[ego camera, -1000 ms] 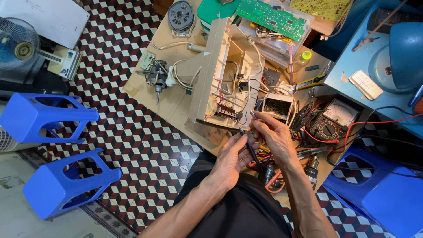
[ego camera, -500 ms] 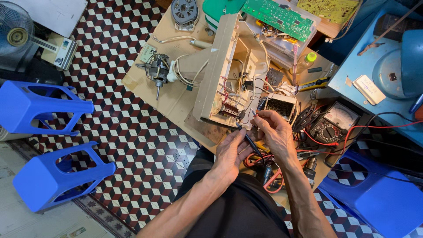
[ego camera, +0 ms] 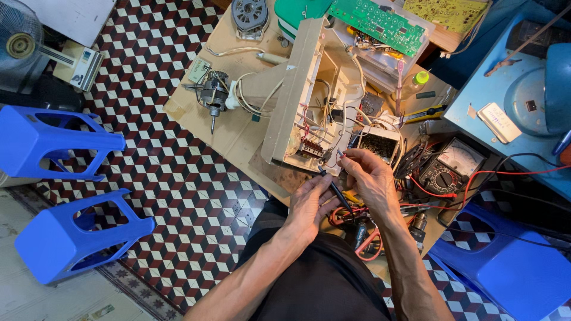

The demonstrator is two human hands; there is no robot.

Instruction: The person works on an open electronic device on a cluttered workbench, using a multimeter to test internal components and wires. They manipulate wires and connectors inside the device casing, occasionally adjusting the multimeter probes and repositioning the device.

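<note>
An opened beige appliance panel (ego camera: 297,95) with coloured wires and a switch block stands on edge on a low wooden board (ego camera: 238,139). My left hand (ego camera: 310,205) grips a thin black probe (ego camera: 334,189) whose tip points at the panel's lower wiring. My right hand (ego camera: 372,178) pinches a small wire end or probe tip right at the switch block; which one is too small to tell. An analogue multimeter (ego camera: 452,166) with red and black leads lies just to the right of my right hand.
A small motor (ego camera: 213,95) and a round motor (ego camera: 250,13) lie on the board, a green circuit board (ego camera: 377,24) at the back. Two blue plastic stools (ego camera: 65,142) lie on the patterned floor at the left, another (ego camera: 505,267) at the right. A fan (ego camera: 24,44) stands far left.
The view has shifted slightly. Both hands stay at the panel's lower edge, with the black probe's tip a little closer to the switch block.
</note>
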